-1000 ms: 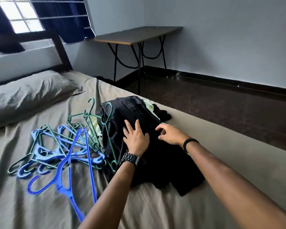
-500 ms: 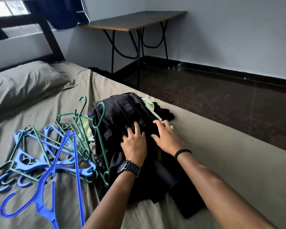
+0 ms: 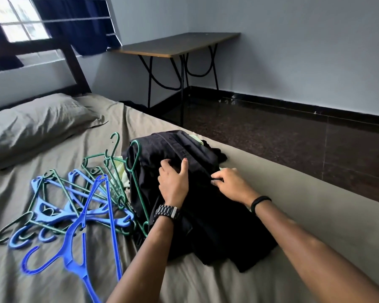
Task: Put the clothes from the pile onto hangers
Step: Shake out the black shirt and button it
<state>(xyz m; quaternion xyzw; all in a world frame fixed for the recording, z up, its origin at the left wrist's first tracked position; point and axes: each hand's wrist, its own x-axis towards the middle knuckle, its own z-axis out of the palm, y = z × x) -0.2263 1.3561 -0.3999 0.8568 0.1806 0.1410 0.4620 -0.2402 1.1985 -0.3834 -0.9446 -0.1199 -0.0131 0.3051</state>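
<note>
Both hands are working the dark garment point(image 3: 197, 215) topping the pile: left hand point(image 3: 173, 184) curling into its fabric, right hand point(image 3: 230, 184) pinching an edge. The 1 tangle of hangers point(image 3: 74, 206) is lying just beyond the left hand's outer side, nearer that hand.

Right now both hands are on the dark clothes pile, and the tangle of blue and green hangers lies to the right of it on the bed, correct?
Not quite. The head view shows the hangers lying to the left of the clothes pile, not the right. The rest holds: the left hand and right hand are both on the pile, on the bed.
</note>
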